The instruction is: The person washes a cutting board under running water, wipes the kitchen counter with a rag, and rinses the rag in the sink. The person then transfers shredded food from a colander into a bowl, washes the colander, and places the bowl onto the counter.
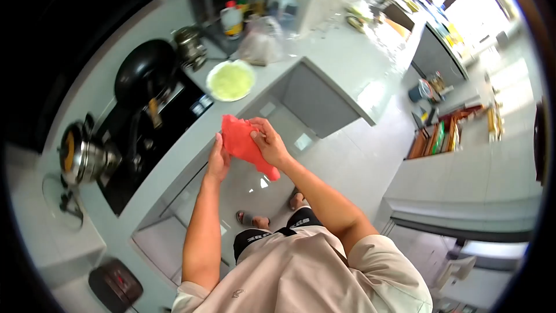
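In front of my body, above the floor, a crumpled red cloth (242, 142) is held up between both hands. My left hand (218, 161) grips its left edge, with the thumb pointing up along it. On the other side my right hand (270, 144) is closed round the upper right part, its thumb pressed on the front. The lower end of the cloth hangs loose below my right wrist. Just beyond the hands, a white plate (245, 94) of pale green shredded food rests on the counter.
A black wok (145, 72) and a steel kettle (87, 159) stand on the black hob (130, 182) to the left. Bottles (231, 20) and a plastic bag (260, 40) are at the back. The counter's corner (370, 120) juts out at right.
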`<state>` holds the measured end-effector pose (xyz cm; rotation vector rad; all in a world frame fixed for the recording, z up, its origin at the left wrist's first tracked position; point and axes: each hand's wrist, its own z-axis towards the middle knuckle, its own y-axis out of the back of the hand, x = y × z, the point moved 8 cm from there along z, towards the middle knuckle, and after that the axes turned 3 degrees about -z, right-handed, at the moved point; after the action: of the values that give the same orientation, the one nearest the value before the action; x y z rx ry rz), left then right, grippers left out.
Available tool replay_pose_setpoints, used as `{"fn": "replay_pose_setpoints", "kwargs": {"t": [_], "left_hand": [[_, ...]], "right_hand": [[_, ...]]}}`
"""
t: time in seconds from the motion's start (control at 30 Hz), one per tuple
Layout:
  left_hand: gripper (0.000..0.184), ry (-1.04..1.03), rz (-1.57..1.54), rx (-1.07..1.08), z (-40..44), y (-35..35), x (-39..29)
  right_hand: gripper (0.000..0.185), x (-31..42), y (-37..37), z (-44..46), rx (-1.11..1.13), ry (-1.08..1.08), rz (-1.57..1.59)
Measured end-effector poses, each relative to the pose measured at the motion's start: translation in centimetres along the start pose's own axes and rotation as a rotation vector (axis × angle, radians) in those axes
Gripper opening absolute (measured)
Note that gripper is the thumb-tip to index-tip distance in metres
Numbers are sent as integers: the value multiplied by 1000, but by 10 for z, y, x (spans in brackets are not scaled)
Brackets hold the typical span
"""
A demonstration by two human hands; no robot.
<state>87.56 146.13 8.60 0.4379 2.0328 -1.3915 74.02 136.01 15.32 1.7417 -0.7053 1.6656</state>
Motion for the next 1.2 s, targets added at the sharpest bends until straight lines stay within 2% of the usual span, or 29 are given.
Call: {"fn": "replay_pose_setpoints", "kwargs": {"t": [0.07,0.1,0.2,0.27,0.3,0.33,0.4,0.47,0.53,0.57,0.6,0.63,0.67,0.7,0.73,0.77,0.8,0.87,0.9,0.93,1.0,1.03,1.1,1.2], "left_hand": [[41,62,164,56,40,-39,43],[40,98,300,76,57,-62,66],[48,68,284,57,95,-127,117],[41,94,294,68,119,-166,155],[37,114,383,91,132,-188,173],[34,136,464,117,144,-208,195],[28,206,495,98,172,-238,235],[29,203,562,92,203,-259,271],[29,211,557,85,228,-291,299],[30,192,544,74,245,-305,308],[30,204,552,79,272,-317,322],[35,107,737,-10,301,-316,330],[41,7,924,-95,318,-315,333],[41,23,936,-84,325,-323,338],[44,-209,1272,-91,333,-342,326],[46,-461,1595,-94,337,-367,317],[46,-452,1597,-79,350,-369,325],[50,-513,1641,366,366,-382,362],[42,-529,1717,438,375,-384,373],[42,-522,1722,465,385,-382,376],[41,-590,1930,641,380,-373,393],[41,-590,1922,665,375,-371,397],[41,-709,1965,724,355,-375,400],[43,-640,1858,841,342,-380,421]], "right_hand": [[43,-13,66,-11,-10,-175,-9],[43,-15,99,-16,-41,-173,-2],[51,-33,192,-35,-102,-200,17],[55,-71,249,-42,-97,-185,-32],[46,-74,283,-46,-187,-174,-182],[46,-82,311,-49,-204,-183,-174],[33,-90,369,-48,-238,-183,-339],[32,-103,425,-43,-280,-265,-292],[35,-79,470,-22,-229,174,-730],[35,-72,494,-9,-240,161,-723],[33,-51,515,4,-272,186,-859],[32,-44,526,9,-302,204,-993],[32,-54,531,11,-315,184,-983],[34,-57,542,11,-472,165,-1098],[37,-67,557,9,-629,147,-1219],[37,-102,563,10,-622,79,-1171],[37,-125,565,11,-629,63,-1172],[37,-160,561,7,-730,53,-1183],[32,-165,559,10,-769,19,-1145],[32,-168,558,14,-786,-2,-1139],[27,-182,550,8,-784,-121,-1187],[19,-181,549,1,-840,-105,-1185],[19,-181,550,-8,-918,-181,-1125],[26,-186,556,-23,-1046,-320,-1067]]}}
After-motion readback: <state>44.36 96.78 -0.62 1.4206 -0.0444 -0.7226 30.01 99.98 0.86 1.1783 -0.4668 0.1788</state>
